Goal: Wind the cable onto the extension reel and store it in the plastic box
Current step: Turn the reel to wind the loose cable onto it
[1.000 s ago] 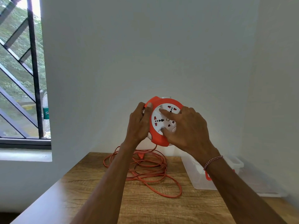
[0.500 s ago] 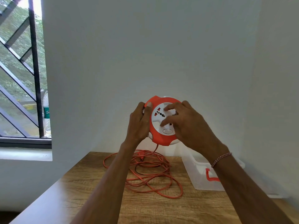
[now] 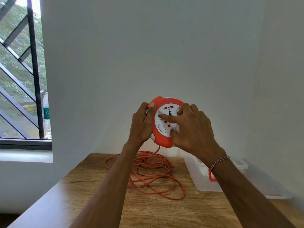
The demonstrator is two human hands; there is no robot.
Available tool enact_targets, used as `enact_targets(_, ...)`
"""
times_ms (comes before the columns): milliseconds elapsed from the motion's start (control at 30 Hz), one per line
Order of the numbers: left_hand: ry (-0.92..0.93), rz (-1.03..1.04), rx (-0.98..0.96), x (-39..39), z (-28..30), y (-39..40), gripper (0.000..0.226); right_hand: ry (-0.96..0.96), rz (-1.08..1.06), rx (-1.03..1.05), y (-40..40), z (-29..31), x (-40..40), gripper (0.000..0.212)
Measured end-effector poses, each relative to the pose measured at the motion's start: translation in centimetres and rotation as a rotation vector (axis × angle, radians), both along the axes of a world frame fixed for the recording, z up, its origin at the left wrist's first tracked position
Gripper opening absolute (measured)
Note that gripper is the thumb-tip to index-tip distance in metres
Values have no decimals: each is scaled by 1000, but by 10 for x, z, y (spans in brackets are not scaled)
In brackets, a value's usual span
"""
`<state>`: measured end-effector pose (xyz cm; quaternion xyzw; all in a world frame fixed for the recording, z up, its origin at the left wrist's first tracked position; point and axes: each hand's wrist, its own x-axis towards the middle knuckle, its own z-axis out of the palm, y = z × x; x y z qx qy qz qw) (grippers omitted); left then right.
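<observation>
I hold the orange extension reel (image 3: 162,139) upright above the table's far end. My left hand (image 3: 141,125) grips its left rim, thumb on the front edge. My right hand (image 3: 191,130) lies spread on the white socket face (image 3: 166,111), the index finger stretched across it and the thumb pressing near the lower edge. The orange cable (image 3: 153,176) drops from the reel's underside into a loose tangle of loops on the wooden table (image 3: 164,211). A clear plastic box (image 3: 202,181) with an orange latch (image 3: 211,176) stands at the right, partly hidden by my right forearm.
White walls close in behind and on the right. A barred window (image 3: 24,79) with a bottle (image 3: 46,116) on its sill is at the left. The box's clear lid (image 3: 273,190) seems to lie on the table right of the box.
The socket face has turned under my right hand, whose fingers shifted on it. The cable loops on the table have shifted slightly. My left hand kept its grip.
</observation>
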<state>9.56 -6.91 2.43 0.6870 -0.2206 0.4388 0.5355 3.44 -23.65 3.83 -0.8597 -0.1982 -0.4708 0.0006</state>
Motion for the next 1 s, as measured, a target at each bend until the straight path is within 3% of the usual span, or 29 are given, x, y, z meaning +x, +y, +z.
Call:
enact_targets(233, -18, 1, 7, -2, 2, -2, 32, -32, 20, 237, 6, -1, 1, 71)
enact_targets(467, -3, -16, 7, -1, 0, -2, 27, 21, 55, 323, 10, -3, 2, 71)
enact_targets(533, -1, -24, 5, -2, 0, -2, 27, -15, 85, 283, 6, -1, 1, 63)
enact_targets(667, -4, -9, -6, 0, 2, 0, 34, -161, 206, 92, -7, 7, 1, 23)
enact_targets(800, -2, 3, -10, 1, 2, 1, 33, 147, 192, -71, -9, 12, -4, 46)
enact_targets(900, -6, 5, -15, 1, 2, 1, 34, 147, 71, -137, -4, 12, -9, 63)
enact_targets(1000, -14, -3, 0, 0, 2, -2, 31, 96, -17, -168, -1, 11, -12, 66)
